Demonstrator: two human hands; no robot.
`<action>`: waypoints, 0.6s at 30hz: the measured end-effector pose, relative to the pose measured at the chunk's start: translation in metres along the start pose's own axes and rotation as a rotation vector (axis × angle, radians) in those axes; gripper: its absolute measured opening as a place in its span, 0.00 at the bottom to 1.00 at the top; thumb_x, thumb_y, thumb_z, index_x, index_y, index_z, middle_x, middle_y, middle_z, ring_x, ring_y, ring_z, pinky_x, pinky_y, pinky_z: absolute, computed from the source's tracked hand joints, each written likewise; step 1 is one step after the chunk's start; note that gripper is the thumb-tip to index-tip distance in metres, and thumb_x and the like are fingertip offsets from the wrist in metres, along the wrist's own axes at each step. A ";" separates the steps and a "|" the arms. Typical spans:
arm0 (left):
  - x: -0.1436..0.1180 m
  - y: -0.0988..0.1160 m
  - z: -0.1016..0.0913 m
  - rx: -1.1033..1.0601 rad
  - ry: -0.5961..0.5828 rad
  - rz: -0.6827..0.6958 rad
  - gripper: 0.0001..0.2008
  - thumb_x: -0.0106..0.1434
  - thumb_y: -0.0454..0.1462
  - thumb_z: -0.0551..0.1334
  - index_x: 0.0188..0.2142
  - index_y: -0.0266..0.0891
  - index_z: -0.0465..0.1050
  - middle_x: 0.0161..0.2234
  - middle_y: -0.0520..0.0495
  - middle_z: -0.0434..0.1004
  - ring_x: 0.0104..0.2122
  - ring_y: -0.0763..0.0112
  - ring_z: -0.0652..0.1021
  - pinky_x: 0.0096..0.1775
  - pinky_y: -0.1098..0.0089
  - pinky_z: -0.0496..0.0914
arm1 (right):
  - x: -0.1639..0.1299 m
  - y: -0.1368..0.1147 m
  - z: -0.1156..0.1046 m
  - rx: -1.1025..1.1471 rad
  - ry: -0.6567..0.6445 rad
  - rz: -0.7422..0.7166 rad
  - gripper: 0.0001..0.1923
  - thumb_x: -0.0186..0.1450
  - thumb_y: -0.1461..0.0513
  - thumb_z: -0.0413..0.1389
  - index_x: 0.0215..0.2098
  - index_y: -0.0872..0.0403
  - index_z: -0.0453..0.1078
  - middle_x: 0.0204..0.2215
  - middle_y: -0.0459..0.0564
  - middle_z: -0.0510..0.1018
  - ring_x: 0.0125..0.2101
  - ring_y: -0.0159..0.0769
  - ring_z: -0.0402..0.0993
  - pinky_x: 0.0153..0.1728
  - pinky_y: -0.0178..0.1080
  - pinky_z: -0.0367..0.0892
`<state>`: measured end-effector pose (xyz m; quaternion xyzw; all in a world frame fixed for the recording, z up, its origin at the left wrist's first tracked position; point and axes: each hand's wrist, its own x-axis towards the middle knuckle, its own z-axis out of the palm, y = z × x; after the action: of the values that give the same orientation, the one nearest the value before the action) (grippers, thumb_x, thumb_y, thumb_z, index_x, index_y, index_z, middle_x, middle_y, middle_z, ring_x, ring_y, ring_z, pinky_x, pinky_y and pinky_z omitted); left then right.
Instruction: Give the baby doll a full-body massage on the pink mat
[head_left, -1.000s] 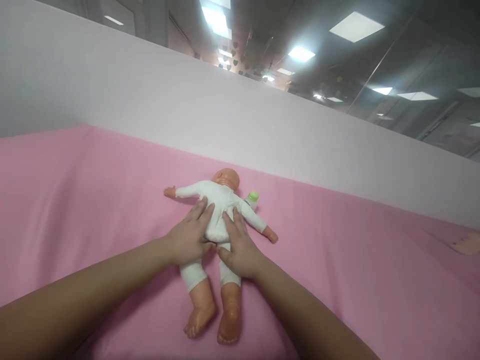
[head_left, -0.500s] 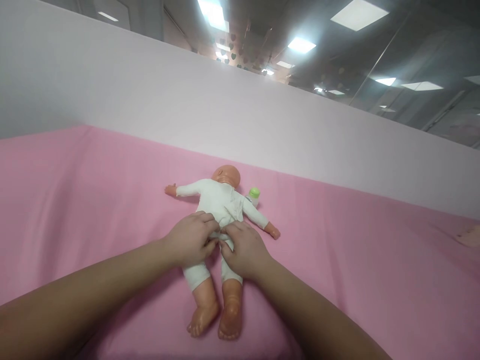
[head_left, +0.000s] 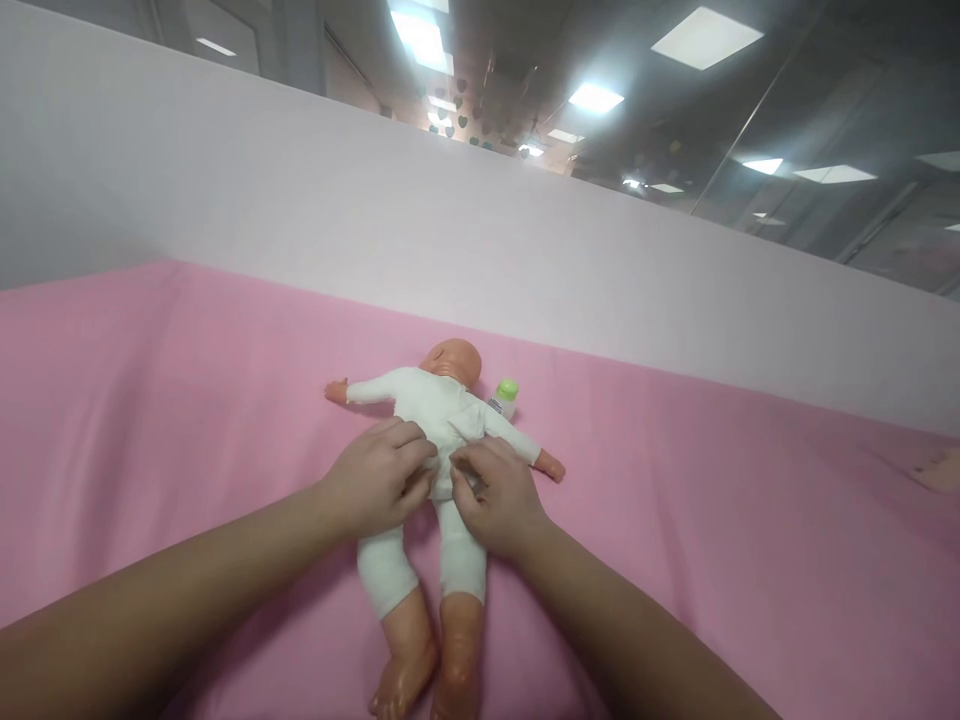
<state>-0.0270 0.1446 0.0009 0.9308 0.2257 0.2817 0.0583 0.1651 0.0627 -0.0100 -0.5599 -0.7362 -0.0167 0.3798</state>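
Note:
A baby doll [head_left: 439,400] in a white bodysuit lies on its back, arms spread, its head away from me and its bare feet towards me. My left hand [head_left: 384,472] is at the left of the doll's waist, fingers curled and pinched at the cloth. On the other side of the waist my right hand [head_left: 499,495] is closed the same way, thumb against the fingers, at the bodysuit. The cloth between the fingertips is mostly hidden. Beside the doll's head and shoulder stands a small clear bottle [head_left: 504,400] with a green cap.
A pink sheet [head_left: 247,390] covers the surface under the doll. Behind it rises a pale low wall [head_left: 300,200], topped by glass with ceiling lights showing. A small beige thing [head_left: 937,472] lies at the far right edge.
My hands have moved a little apart at the waist. The doll's legs now reach lower in the view, with the feet closer to me. The bottle has stayed beside the doll.

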 end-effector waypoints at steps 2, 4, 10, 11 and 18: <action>0.001 -0.001 0.004 -0.005 -0.053 -0.016 0.11 0.66 0.37 0.56 0.38 0.37 0.78 0.34 0.44 0.75 0.35 0.61 0.74 0.39 0.62 0.67 | 0.001 0.002 0.003 -0.014 -0.051 0.018 0.07 0.63 0.66 0.58 0.40 0.52 0.74 0.36 0.50 0.78 0.40 0.42 0.73 0.45 0.45 0.67; 0.003 -0.001 0.007 -0.020 -0.117 -0.057 0.11 0.65 0.37 0.57 0.37 0.38 0.78 0.34 0.44 0.75 0.36 0.60 0.75 0.38 0.61 0.67 | 0.001 0.003 0.005 -0.023 -0.133 0.038 0.06 0.64 0.65 0.58 0.40 0.51 0.75 0.37 0.49 0.79 0.40 0.41 0.74 0.45 0.45 0.68; 0.003 0.000 0.005 -0.049 -0.179 -0.122 0.12 0.66 0.40 0.58 0.31 0.40 0.77 0.30 0.47 0.75 0.32 0.63 0.75 0.34 0.64 0.65 | 0.000 0.000 0.003 0.007 -0.202 0.031 0.03 0.65 0.65 0.59 0.36 0.51 0.75 0.32 0.46 0.79 0.36 0.37 0.75 0.41 0.42 0.68; 0.002 0.001 0.004 -0.045 -0.175 -0.121 0.13 0.66 0.40 0.57 0.30 0.40 0.77 0.29 0.47 0.74 0.31 0.63 0.74 0.33 0.65 0.64 | -0.001 -0.001 0.002 0.016 -0.201 0.014 0.04 0.65 0.65 0.58 0.35 0.51 0.75 0.31 0.45 0.79 0.35 0.37 0.74 0.41 0.41 0.68; 0.000 0.003 -0.001 -0.007 -0.035 0.003 0.12 0.66 0.36 0.55 0.38 0.39 0.78 0.33 0.45 0.73 0.35 0.63 0.72 0.38 0.62 0.66 | -0.001 -0.003 -0.001 -0.001 0.019 -0.053 0.10 0.64 0.67 0.56 0.42 0.52 0.75 0.38 0.51 0.80 0.42 0.42 0.75 0.47 0.47 0.71</action>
<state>-0.0268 0.1422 0.0022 0.9357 0.2225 0.2660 0.0651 0.1630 0.0600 -0.0085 -0.5402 -0.7470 -0.0324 0.3861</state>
